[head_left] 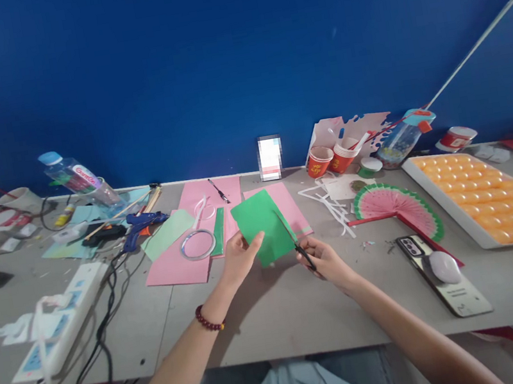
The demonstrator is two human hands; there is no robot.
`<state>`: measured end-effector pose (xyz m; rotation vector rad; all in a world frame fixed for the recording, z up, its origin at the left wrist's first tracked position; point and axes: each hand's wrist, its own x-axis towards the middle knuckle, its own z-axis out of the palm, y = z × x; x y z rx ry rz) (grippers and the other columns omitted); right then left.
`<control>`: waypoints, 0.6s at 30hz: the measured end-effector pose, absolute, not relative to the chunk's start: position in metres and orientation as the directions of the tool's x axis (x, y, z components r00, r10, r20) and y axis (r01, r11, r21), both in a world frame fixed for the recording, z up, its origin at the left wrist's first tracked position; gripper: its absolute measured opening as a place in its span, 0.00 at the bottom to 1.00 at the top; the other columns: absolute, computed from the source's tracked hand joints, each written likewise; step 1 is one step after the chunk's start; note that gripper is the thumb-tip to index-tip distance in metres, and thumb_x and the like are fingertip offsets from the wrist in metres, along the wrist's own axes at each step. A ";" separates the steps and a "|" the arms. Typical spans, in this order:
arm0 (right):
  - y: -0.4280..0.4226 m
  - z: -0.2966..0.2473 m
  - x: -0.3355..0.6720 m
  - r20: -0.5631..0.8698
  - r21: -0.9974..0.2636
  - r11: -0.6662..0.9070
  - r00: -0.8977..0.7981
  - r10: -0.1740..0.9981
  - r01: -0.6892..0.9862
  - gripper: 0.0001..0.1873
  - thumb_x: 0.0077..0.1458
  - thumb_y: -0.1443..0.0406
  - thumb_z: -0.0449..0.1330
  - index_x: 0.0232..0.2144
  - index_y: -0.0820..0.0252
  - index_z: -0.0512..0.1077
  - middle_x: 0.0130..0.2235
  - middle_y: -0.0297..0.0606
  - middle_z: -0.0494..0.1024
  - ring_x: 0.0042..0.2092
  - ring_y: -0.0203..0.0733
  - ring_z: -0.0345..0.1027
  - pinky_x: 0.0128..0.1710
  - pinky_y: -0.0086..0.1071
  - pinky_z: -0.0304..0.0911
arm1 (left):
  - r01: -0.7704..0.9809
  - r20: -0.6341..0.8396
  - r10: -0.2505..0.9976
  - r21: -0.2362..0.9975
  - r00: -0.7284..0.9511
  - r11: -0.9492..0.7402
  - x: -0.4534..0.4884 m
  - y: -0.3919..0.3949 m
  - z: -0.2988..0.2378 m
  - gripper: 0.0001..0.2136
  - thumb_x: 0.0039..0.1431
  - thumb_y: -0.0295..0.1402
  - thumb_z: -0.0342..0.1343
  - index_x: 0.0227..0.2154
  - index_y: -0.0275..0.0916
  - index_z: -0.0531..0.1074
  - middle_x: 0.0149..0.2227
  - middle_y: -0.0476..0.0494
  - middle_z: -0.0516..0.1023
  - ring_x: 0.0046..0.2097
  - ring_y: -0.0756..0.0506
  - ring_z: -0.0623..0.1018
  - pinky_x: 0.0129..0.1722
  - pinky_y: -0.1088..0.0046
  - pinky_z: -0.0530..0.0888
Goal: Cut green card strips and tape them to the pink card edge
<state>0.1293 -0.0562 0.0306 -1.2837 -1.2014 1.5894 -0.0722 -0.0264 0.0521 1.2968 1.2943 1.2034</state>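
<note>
A green sheet of paper point(261, 223) is held up over the table by my left hand point(242, 256), thumb in front and fingers behind its lower left edge. My right hand point(320, 258) grips black-handled scissors point(302, 253), whose blades lie along the right part of the green sheet. Behind and to the left are pink sheets point(179, 270), a light green sheet point(168, 232), a silvery tape ring point(197, 245), a narrow green strip point(218, 230) and a black pen point(219, 191). Another pink sheet point(287, 203) lies partly behind the green one.
At left are a power strip point(65, 319), black cables, a blue glue gun point(142, 226) and a tilted plastic bottle point(84, 180). At right are white paper strips point(331, 206), red paper cups point(320, 161), a watermelon-patterned fan point(396, 199), a phone point(446, 285) and a tray of orange balls point(481, 241).
</note>
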 end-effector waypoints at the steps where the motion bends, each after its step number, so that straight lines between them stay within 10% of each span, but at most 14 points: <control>1: -0.056 0.030 0.129 -0.266 -0.962 -0.273 -0.223 0.938 0.001 0.22 0.43 0.50 0.65 0.25 0.57 0.60 0.18 0.22 0.61 0.15 0.24 0.44 0.12 0.22 0.38 | 0.109 0.052 0.997 0.993 -0.051 -0.046 -0.072 -0.026 0.050 0.18 0.48 0.47 0.60 0.19 0.37 0.65 0.17 0.55 0.59 0.22 0.54 0.58 0.21 0.77 0.57; 18: -0.056 0.030 0.129 -0.306 -0.950 -0.313 -0.228 0.924 0.006 0.24 0.41 0.49 0.65 0.26 0.56 0.58 0.17 0.22 0.64 0.13 0.24 0.46 0.10 0.20 0.38 | 0.111 0.005 1.000 0.994 0.012 -0.006 -0.071 -0.027 0.049 0.26 0.48 0.51 0.58 0.15 0.40 0.49 0.17 0.56 0.46 0.22 0.55 0.49 0.20 0.75 0.47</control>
